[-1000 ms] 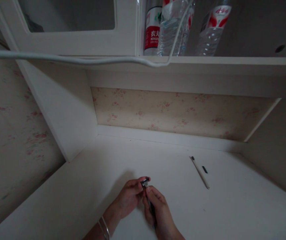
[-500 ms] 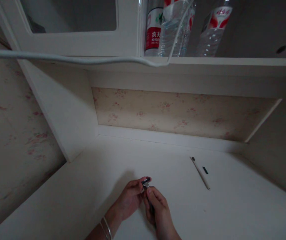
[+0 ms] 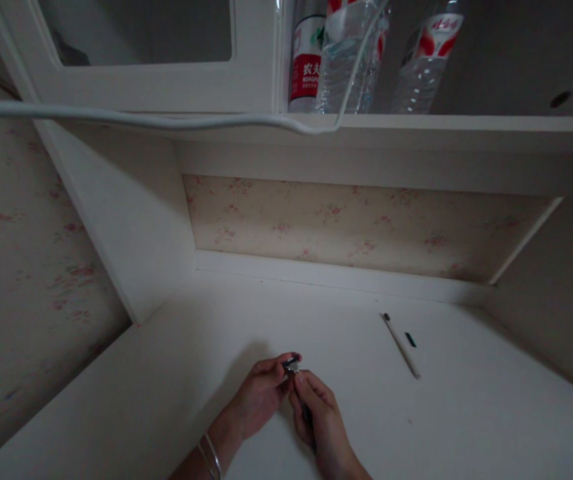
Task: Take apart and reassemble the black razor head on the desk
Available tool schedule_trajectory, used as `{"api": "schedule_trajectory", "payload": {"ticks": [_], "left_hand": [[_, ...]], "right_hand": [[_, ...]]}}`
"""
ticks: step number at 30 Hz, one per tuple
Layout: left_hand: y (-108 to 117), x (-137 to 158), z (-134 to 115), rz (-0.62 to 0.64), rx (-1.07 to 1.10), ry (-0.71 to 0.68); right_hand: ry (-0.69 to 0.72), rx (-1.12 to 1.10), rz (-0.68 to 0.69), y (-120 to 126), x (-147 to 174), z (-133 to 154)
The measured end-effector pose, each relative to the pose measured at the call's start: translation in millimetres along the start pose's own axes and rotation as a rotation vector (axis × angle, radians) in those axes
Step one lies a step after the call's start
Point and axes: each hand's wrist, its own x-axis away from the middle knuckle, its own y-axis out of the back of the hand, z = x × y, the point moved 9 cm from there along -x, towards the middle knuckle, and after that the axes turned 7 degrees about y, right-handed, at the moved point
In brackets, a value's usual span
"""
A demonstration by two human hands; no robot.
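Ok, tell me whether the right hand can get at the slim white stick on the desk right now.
Probably yes, once freed: the right hand is closed around a dark item, but I see nothing standing between that hand and the slim white stick, ahead and to its right on the desk.

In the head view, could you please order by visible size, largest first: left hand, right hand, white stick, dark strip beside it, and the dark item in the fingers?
1. Left hand and right hand: too alike to rank
2. White stick
3. Dark strip
Dark item: unranked, partly hidden by the hands.
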Motion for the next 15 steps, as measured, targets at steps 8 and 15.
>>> {"api": "schedule_trajectory", "payload": {"ticks": [8, 15], "left_hand": [[0.1, -1.7, -0.1, 0.017, 0.003, 0.003], [1.3, -0.5, -0.5, 0.033, 0.015, -0.020]], "right_hand": [[0.001, -0.004, -0.017, 1.1, 0.0, -5.6], [0.039, 0.005, -0.031, 3.4, 0.3, -3.2]]}}
